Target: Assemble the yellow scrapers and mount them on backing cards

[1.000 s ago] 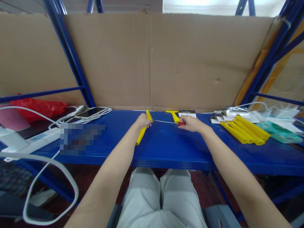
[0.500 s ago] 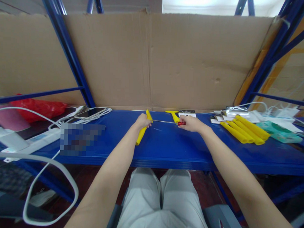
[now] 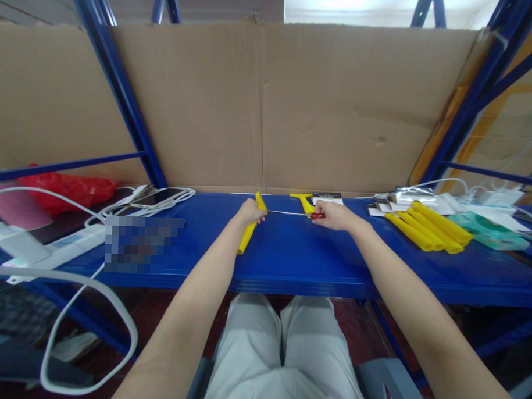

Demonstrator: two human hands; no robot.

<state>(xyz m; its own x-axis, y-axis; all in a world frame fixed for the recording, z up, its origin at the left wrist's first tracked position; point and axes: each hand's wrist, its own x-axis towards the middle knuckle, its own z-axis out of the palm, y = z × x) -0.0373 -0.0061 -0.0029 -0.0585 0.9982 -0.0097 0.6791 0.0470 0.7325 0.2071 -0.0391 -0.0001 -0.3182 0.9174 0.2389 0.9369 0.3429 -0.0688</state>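
My left hand (image 3: 250, 212) is closed around a yellow tube-shaped piece (image 3: 247, 238), which slants over the blue table (image 3: 290, 253). Fingers of my right hand (image 3: 332, 215) are wrapped round the red handle of a screwdriver (image 3: 318, 216). Its long metal shaft lies level and points left, with the tip touching or very near the yellow piece beside my left fingers. Just behind my right hand is a yellow T-shaped tool (image 3: 306, 203), next to a black and white card (image 3: 327, 198).
Several yellow tubes (image 3: 433, 228) lie on the right beside a green plastic packet (image 3: 487, 230) and white packages. At left are a red bag (image 3: 74, 191), a phone (image 3: 159, 198), cables and a power strip (image 3: 67, 251). Cardboard (image 3: 260, 106) stands behind.
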